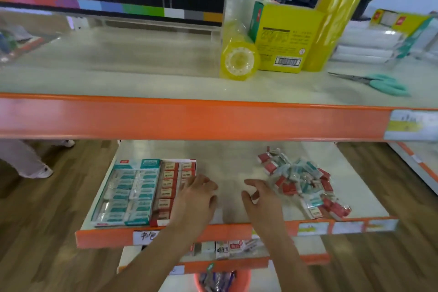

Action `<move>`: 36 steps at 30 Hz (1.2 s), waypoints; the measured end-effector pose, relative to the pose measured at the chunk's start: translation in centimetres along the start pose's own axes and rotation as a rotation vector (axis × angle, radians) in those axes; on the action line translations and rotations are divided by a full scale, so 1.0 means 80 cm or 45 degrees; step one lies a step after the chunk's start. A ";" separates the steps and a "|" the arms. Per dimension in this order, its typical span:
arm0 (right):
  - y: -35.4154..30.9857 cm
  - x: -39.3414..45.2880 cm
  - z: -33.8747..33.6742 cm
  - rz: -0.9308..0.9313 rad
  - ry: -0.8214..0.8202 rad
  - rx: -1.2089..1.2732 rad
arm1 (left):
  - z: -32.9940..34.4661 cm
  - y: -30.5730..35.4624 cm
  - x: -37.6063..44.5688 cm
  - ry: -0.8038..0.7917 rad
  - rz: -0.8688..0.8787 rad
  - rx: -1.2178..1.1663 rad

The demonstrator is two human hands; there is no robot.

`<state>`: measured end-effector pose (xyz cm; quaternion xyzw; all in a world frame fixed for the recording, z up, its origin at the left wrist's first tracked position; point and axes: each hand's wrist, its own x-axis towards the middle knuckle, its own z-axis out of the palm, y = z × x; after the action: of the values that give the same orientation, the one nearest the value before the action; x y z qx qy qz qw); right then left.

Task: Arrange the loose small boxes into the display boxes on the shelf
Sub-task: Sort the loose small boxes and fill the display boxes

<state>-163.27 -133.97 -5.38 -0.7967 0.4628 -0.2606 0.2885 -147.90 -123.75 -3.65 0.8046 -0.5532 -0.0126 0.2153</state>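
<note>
On the middle shelf stand two display boxes side by side: a teal one packed with white-and-teal small boxes, and a red one with rows of red-and-white small boxes. My left hand rests with relaxed fingers on the red display box's right edge. A heap of loose small boxes, red and teal in clear wrap, lies to the right. My right hand hovers over the bare shelf just left of the heap, fingers spread and holding nothing.
The upper shelf carries yellow tape rolls, a yellow carton and teal-handled scissors. A lower shelf holds more small boxes. An orange bucket sits on the wooden floor. A person's legs stand at left.
</note>
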 end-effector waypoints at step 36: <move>0.109 0.022 -0.055 -0.090 0.107 -0.210 | 0.118 0.137 0.069 -0.060 -0.211 -0.610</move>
<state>-170.60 -140.01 -8.19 -0.8219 0.4661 -0.2647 0.1928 -157.87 -135.04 -7.06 0.7727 -0.4716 -0.1795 0.3851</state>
